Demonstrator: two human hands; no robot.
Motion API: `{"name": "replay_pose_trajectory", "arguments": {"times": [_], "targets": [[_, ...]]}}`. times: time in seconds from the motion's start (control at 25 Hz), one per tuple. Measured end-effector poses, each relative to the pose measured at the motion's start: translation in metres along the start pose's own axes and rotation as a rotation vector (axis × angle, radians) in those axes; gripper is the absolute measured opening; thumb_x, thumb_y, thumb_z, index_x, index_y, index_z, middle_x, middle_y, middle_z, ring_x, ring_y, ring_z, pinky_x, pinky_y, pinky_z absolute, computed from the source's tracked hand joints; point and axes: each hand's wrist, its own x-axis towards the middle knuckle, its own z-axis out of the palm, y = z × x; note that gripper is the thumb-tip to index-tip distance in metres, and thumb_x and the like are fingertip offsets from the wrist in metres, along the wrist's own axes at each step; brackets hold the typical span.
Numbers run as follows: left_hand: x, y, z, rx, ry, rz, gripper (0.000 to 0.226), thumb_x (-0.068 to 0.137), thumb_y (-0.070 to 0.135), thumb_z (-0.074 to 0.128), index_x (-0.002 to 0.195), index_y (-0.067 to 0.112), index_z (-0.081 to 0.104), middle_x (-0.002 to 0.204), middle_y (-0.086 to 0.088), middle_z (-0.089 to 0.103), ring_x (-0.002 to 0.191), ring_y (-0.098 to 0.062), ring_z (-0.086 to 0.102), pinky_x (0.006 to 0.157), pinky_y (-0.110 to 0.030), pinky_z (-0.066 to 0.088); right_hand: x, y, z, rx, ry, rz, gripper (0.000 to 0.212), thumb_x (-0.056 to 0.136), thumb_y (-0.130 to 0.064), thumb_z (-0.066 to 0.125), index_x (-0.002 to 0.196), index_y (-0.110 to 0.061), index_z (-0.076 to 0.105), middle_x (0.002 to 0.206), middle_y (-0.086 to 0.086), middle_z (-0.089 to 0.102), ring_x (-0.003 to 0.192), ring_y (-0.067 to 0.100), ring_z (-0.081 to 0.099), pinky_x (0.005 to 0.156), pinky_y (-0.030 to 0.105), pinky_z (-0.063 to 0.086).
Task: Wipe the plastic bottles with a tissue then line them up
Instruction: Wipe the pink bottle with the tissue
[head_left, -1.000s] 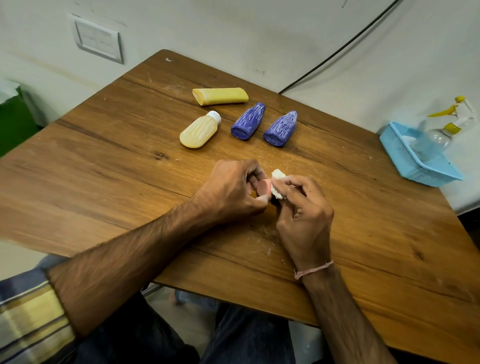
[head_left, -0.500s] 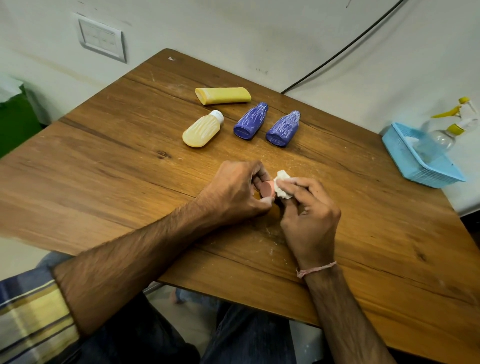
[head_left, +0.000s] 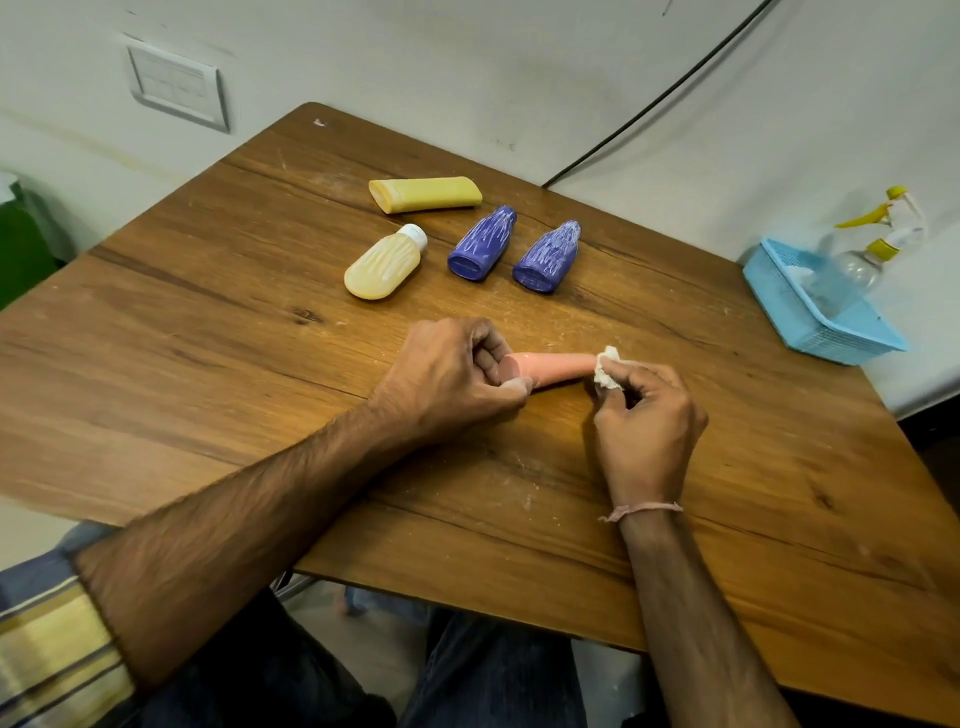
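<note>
My left hand grips one end of a pink plastic bottle that lies sideways just above the wooden table. My right hand pinches a crumpled white tissue against the bottle's other end. Beyond them lie a pale yellow bottle with a white cap, two purple bottles streaked with white, and a flat yellow bottle farthest back.
A light blue plastic basket stands at the table's right edge, with a clear spray bottle with yellow trigger in it. A black cable runs along the wall. A switch plate is on the left wall.
My right hand has slid the tissue rightward along the pink bottle, away from my left hand, so most of the bottle's body now shows between the hands.
</note>
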Motion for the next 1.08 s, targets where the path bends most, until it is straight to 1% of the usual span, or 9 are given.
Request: {"name": "replay_pose_trajectory", "arguments": {"times": [0.2,0.4,0.52,0.64,0.72,0.8,0.88,1.0,1.08], "targets": [[0.003,-0.002,0.000,-0.039,-0.007,-0.040,0.021,0.084,0.036,0.075,0.099,0.023,0.069,0.083,0.010,0.069,0.069,0.004,0.060,0.052,-0.004,0.044,0.005,0.003,-0.001,0.077,0.043,0.046,0.029,0.080,0.004,0.073,0.101,-0.016,0.078,0.100,-0.003,0.072,0.092,0.009,0.067,0.083,0.006,0.047],[0.003,0.000,-0.003,-0.029,0.000,0.038,0.053,0.091,0.041,0.068,0.137,0.031,0.045,0.091,0.008,0.067,0.072,0.001,0.061,0.057,-0.006,0.043,0.011,0.009,0.001,0.138,-0.035,0.065,0.027,0.082,-0.002,0.075,0.100,-0.021,0.078,0.099,-0.007,0.072,0.090,0.001,0.065,0.079,0.007,0.045],[0.001,-0.001,-0.001,0.029,-0.034,0.091,0.058,0.083,0.033,0.078,0.133,0.033,0.048,0.097,0.008,0.068,0.067,-0.003,0.064,0.059,-0.008,0.045,0.013,0.012,0.005,0.131,-0.044,0.094,0.025,0.082,-0.007,0.075,0.100,-0.024,0.078,0.096,-0.006,0.073,0.083,0.008,0.067,0.076,0.021,0.053],[0.002,0.000,-0.002,0.100,0.000,0.080,0.047,0.083,0.029,0.079,0.124,0.030,0.056,0.097,0.012,0.065,0.073,0.000,0.060,0.060,-0.007,0.042,0.015,0.011,0.008,0.129,-0.061,0.085,0.025,0.083,-0.006,0.074,0.101,-0.023,0.078,0.095,-0.006,0.073,0.081,0.005,0.066,0.075,0.016,0.051],[0.003,0.001,-0.002,0.161,0.025,0.100,0.045,0.081,0.030,0.081,0.121,0.028,0.060,0.107,0.012,0.061,0.077,-0.002,0.056,0.065,-0.011,0.040,0.017,0.009,0.008,0.131,-0.067,0.086,0.026,0.083,-0.003,0.074,0.102,-0.020,0.078,0.096,-0.008,0.072,0.084,0.002,0.066,0.077,0.010,0.049],[0.005,0.003,-0.001,0.200,0.031,0.112,0.045,0.080,0.029,0.081,0.119,0.026,0.061,0.112,0.010,0.059,0.085,-0.002,0.052,0.067,-0.010,0.037,0.016,0.003,0.008,0.111,-0.053,0.074,0.028,0.082,0.000,0.073,0.102,-0.019,0.079,0.096,-0.009,0.071,0.088,0.003,0.066,0.084,0.017,0.053],[0.005,0.004,0.000,0.211,0.024,0.077,0.044,0.080,0.030,0.081,0.118,0.025,0.061,0.106,0.012,0.057,0.091,-0.003,0.052,0.066,-0.007,0.036,0.008,-0.008,0.011,0.101,-0.063,-0.050,0.028,0.080,0.003,0.072,0.099,-0.016,0.079,0.095,-0.004,0.072,0.090,0.008,0.067,0.085,0.028,0.056],[0.004,0.002,0.001,0.187,0.045,0.041,0.038,0.077,0.028,0.084,0.107,0.023,0.062,0.089,0.014,0.062,0.081,-0.003,0.059,0.066,-0.007,0.041,-0.011,-0.028,0.016,0.131,-0.156,-0.385,0.030,0.077,0.009,0.071,0.096,-0.013,0.079,0.093,0.004,0.073,0.092,0.017,0.067,0.084,0.026,0.054],[0.003,0.003,0.001,0.157,0.053,0.031,0.037,0.076,0.025,0.085,0.103,0.025,0.061,0.081,0.015,0.060,0.074,0.002,0.056,0.063,-0.005,0.041,-0.010,-0.026,0.016,0.140,-0.143,-0.480,0.029,0.077,0.011,0.069,0.094,-0.010,0.079,0.090,0.006,0.072,0.090,0.020,0.066,0.082,0.024,0.052]]}}
